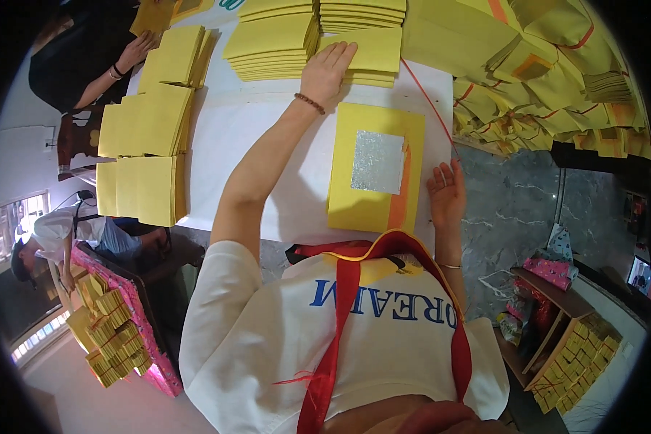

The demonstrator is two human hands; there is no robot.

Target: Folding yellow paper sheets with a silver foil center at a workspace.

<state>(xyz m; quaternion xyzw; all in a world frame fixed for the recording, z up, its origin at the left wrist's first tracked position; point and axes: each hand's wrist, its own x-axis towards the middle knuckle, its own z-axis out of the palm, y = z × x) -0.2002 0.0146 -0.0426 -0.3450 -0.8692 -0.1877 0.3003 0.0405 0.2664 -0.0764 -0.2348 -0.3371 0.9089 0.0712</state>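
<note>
My left hand [325, 72], with a brown bead bracelet at the wrist, lies with its fingers stretched out on a stack of yellow paper sheets [375, 49] at the far side of the table. A red string [428, 98] runs from that stack's right edge to the fingertips of my right hand [447, 195]. The right hand is at the table's right edge, its fingers curled round the string's near end. Between my hands and body lies a yellow paper bundle [346, 166] bearing a silver foil square [377, 163] and an orange strip [398, 210].
Yellow paper stacks [146, 181] line the white table's [260, 181] left side; more stacks [271, 47] stand at the back. A large pile of tied yellow bundles [528, 94] fills the far right. Another person's hand [136, 50] works at far left; a seated person [72, 231] is beside a pink-covered table.
</note>
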